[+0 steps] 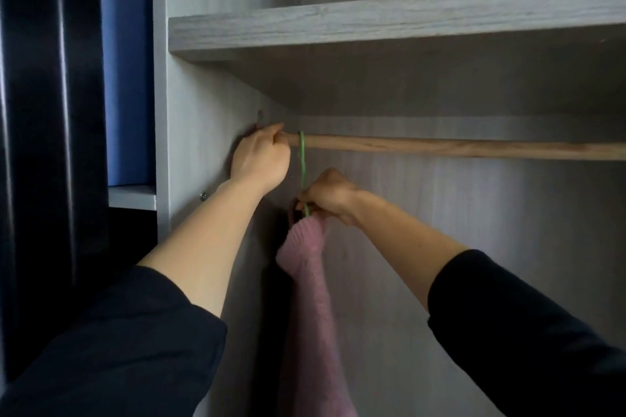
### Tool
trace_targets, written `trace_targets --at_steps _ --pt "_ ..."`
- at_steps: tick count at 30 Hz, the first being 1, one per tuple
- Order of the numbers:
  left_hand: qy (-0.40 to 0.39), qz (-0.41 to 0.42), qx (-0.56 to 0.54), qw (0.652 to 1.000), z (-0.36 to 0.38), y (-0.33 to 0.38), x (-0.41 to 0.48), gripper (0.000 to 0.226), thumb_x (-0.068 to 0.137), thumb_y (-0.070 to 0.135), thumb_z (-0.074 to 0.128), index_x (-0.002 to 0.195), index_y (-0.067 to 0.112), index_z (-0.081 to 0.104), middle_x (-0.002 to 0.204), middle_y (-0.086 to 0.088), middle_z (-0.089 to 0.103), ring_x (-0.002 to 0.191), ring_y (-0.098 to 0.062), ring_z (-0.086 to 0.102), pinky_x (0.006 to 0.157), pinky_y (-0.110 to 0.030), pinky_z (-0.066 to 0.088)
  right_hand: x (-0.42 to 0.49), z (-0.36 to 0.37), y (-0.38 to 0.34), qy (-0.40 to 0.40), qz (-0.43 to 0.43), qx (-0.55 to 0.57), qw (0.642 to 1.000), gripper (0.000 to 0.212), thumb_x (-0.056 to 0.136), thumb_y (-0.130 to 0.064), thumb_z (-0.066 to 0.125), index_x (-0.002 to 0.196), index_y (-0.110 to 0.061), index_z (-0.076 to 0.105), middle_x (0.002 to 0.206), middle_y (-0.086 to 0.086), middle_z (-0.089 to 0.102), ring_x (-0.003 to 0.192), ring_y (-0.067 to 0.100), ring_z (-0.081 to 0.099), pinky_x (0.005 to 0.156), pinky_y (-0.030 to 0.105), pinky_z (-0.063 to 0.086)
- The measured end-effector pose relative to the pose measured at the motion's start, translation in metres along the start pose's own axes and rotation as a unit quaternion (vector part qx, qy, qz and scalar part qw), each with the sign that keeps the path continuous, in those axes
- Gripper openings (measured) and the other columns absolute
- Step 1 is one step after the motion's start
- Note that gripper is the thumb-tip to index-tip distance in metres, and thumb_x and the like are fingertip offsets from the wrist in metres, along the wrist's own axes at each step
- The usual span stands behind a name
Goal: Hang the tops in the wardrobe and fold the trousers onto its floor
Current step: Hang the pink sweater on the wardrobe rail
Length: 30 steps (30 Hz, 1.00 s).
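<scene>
Two hands work: left hand [262, 159] grips the wooden rail [440, 145]; right hand [330, 195] pinches the green hanger [302, 162]. Its pink knit top [310, 281] looks soft, limp; best held by the hanger.

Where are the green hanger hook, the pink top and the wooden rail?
green hanger hook [302, 159]: head view, its thin upright stem.
pink top [311, 308]: head view, its ribbed knit body.
wooden rail [440, 147]: head view, bare middle stretch.

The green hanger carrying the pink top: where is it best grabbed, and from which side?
Pinch the green hanger at its thin neck, above the pink top, coming from the right, as the right hand does. The hook sits over the wooden rail and knit covers the rest, leaving only the neck bare; the left hand and side wall crowd the left.
</scene>
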State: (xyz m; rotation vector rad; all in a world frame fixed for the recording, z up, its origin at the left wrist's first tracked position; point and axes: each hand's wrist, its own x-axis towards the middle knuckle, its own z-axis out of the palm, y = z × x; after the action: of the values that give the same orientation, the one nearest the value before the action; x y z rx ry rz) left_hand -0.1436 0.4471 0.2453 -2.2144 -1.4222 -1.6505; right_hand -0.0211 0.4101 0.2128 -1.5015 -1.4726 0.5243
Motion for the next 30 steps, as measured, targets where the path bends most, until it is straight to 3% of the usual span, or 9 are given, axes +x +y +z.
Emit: trace_targets --at_steps 5,9,13,15,18,20,22,25,30 --pt "-0.007 0.016 -0.012 1.000 -0.001 0.000 -0.002 0.042 0.099 0.022 0.038 0.139 0.026 0.049 0.143 -0.006 0.049 0.131 -0.028 0.045 0.106 -0.028 0.032 0.007 0.020 -0.001 -0.016 -0.021 0.046 0.999 0.016 0.093 -0.004 0.058 0.098 0.010 0.064 0.083 0.021 0.064 0.056 0.017 0.054 0.054 0.027 0.044" --pt "-0.020 0.030 -0.007 0.999 -0.002 -0.003 -0.004 0.042 0.098 0.020 0.039 0.138 0.029 0.050 0.144 -0.002 0.049 0.131 -0.025 0.044 0.106 -0.024 0.031 0.010 0.039 0.004 -0.015 -0.038 0.098 0.994 0.022 0.094 -0.014 0.060 0.092 0.006 0.067 0.062 0.007 0.058 0.051 0.012 0.051 0.045 0.018 0.043" --pt "-0.045 0.038 0.007 0.998 -0.003 -0.004 -0.007 0.043 0.099 0.022 0.039 0.141 0.029 0.045 0.146 -0.005 0.045 0.133 -0.027 0.043 0.108 -0.027 0.031 0.007 0.043 0.017 0.005 -0.054 0.127 0.990 0.027 0.093 -0.022 0.063 0.069 -0.010 0.059 0.062 0.002 0.056 0.051 0.009 0.050 0.048 0.019 0.041" --pt "-0.060 0.041 0.020 0.997 -0.001 -0.003 -0.010 0.046 0.099 0.024 0.039 0.145 0.026 0.039 0.152 -0.007 0.036 0.140 -0.025 0.032 0.112 -0.028 0.025 0.003 0.027 0.030 0.034 -0.068 0.117 0.990 0.024 0.091 -0.019 0.065 0.070 -0.008 0.063 0.063 0.001 0.056 0.052 0.005 0.051 0.052 0.017 0.042" --pt "-0.032 0.060 0.076 0.995 0.010 0.005 -0.026 0.055 0.098 0.023 0.042 0.150 0.017 0.027 0.160 -0.009 0.015 0.148 -0.023 0.006 0.119 -0.033 0.011 -0.010 -0.015 0.058 0.071 -0.059 0.068 0.993 0.025 0.088 -0.024 0.069 0.093 0.000 0.071 0.085 0.007 0.067 0.075 0.013 0.058 0.070 0.027 0.047" --pt "0.031 0.104 0.099 0.989 0.026 0.019 -0.045 0.059 0.093 0.019 0.046 0.149 0.014 0.028 0.160 -0.011 0.010 0.148 -0.025 0.002 0.120 -0.038 0.009 -0.022 -0.047 0.077 0.099 -0.061 0.028 0.993 0.024 0.088 -0.026 0.069 0.095 -0.004 0.072 0.094 0.007 0.070 0.083 0.016 0.062 0.077 0.030 0.051" --pt "0.046 0.155 0.076 0.984 0.046 0.042 -0.065 0.063 0.089 0.014 0.049 0.149 0.013 0.028 0.160 -0.012 0.011 0.148 -0.027 0.003 0.120 -0.040 0.008 -0.038 -0.076 0.095 0.130 -0.071 -0.028 0.989 0.019 0.087 -0.026 0.070 0.090 -0.008 0.072 0.089 0.004 0.070 0.083 0.016 0.064 0.076 0.027 0.051" --pt "0.006 0.213 0.011 0.977 0.078 0.089 -0.090 0.067 0.089 0.010 0.049 0.151 0.015 0.022 0.160 -0.010 0.011 0.148 -0.025 0.003 0.120 -0.039 0.007 -0.066 -0.122 0.123 0.172 -0.072 -0.117 0.975 0.013 0.087 -0.027 0.068 0.085 -0.013 0.069 0.082 0.000 0.067 0.076 0.015 0.062 0.067 0.022 0.046" --pt "-0.010 0.271 -0.053 0.961 0.118 0.179 -0.108 0.065 0.092 0.015 0.046 0.152 0.016 0.020 0.161 -0.010 0.007 0.149 -0.024 0.000 0.120 -0.036 -0.003 -0.116 -0.206 0.150 0.245 -0.061 -0.303 0.919 0.013 0.088 -0.028 0.062 0.093 -0.017 0.068 0.097 -0.001 0.068 0.085 0.018 0.063 0.075 0.029 0.050"
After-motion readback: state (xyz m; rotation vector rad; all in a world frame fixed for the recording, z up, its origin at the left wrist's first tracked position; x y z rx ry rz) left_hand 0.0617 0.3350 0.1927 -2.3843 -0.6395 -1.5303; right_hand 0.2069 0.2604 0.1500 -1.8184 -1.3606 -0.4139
